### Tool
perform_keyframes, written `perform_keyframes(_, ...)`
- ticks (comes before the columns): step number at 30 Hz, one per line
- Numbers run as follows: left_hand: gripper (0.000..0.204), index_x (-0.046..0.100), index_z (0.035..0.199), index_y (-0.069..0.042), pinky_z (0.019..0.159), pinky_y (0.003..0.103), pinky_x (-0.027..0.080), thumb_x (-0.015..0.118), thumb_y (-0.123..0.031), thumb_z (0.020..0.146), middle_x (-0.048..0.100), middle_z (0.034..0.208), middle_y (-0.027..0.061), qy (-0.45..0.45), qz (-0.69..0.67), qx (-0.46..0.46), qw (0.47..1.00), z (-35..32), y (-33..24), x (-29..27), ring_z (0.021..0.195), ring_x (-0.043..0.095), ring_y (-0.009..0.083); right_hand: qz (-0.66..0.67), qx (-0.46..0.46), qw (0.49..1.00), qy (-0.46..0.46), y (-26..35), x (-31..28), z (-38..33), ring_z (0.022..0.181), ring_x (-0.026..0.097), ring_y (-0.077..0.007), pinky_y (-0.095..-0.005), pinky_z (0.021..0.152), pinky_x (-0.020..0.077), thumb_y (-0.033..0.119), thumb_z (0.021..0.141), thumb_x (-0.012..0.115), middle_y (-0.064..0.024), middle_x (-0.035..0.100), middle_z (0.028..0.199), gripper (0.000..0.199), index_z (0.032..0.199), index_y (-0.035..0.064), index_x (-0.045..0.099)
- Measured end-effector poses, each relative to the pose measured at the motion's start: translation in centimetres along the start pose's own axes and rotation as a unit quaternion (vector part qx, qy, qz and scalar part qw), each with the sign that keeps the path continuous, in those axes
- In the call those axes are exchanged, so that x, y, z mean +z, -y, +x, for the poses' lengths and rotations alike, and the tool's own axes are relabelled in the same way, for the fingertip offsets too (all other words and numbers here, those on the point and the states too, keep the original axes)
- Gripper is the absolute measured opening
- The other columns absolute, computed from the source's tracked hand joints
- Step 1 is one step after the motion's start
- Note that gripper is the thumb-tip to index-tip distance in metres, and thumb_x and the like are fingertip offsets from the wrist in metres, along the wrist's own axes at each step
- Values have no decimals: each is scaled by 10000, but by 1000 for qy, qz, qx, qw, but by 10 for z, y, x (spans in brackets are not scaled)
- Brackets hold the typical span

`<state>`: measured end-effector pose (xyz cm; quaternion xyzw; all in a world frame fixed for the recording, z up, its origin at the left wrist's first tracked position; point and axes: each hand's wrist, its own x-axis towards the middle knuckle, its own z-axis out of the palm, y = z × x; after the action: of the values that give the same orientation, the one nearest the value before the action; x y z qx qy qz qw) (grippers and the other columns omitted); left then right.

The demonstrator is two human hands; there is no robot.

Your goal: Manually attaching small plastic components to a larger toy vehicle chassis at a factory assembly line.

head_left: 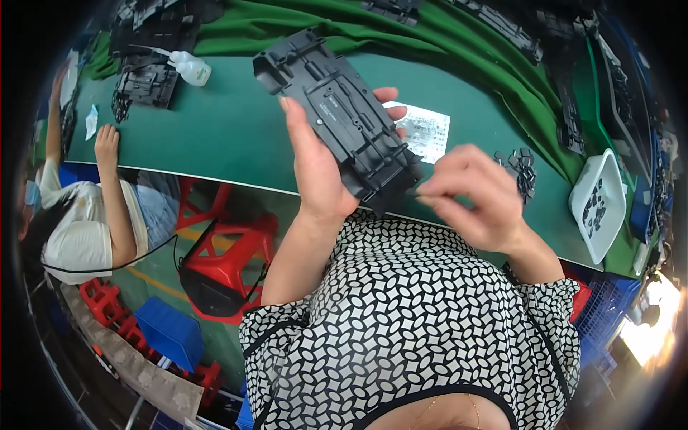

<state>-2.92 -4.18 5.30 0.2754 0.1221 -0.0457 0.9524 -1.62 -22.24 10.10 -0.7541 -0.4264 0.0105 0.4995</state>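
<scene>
A long black moulded plastic part [337, 107] with ribs and slots lies tilted across my left hand [319, 168]. The thumb presses along its near side, and the fingertips curl round the far edge. My right hand [476, 197] is beside the part's lower right end, its thumb and index finger pinched together. A small dark bit seems to show at those fingertips, too small to name. Whether the pinch touches the part cannot be made out. Beneath the hands, a white printed sheet [428, 134] lies on the green table.
Small black pieces [522, 172] are heaped right of the sheet. A white tray [602, 208] holding several black pieces stands at the right edge. A squeeze bottle [190, 69] and more black parts [145, 80] lie at the left, near a co-worker's hand [107, 147]. Green cloth [430, 39] lines the back.
</scene>
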Motion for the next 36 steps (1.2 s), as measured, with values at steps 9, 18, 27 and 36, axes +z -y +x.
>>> perform_keyframes(9,838,405,1266,4,850,433,504,146,-691,875,518,1182,231,10,49,7,999,-2,-4,8,1038,552,303,-93,-180,979,4,-18,26,-4,583,527,-185,-288,468,386,29,621,638,-89,568,790,260,876,-21,616)
perform_keyframes(18,833,419,1249,15,844,411,506,147,-682,882,538,1159,227,5,68,4,998,-5,-2,12,1018,565,288,-110,-183,976,32,-15,26,-7,621,536,-188,-293,494,390,65,640,617,-93,571,803,262,885,-27,617)
perform_keyframes(27,818,432,1234,17,828,387,508,144,-668,892,548,1145,222,8,101,11,995,-4,-1,15,1004,569,270,-110,-167,979,45,-15,26,-7,637,534,-195,-298,518,393,76,650,610,-86,566,801,252,883,-20,614)
perform_keyframes(36,810,441,1229,12,823,366,507,150,-666,893,555,1140,210,14,111,9,994,-5,0,15,1004,568,260,-112,-157,980,48,-13,27,-5,636,532,-186,-293,522,389,86,648,614,-74,562,801,241,871,-6,614)
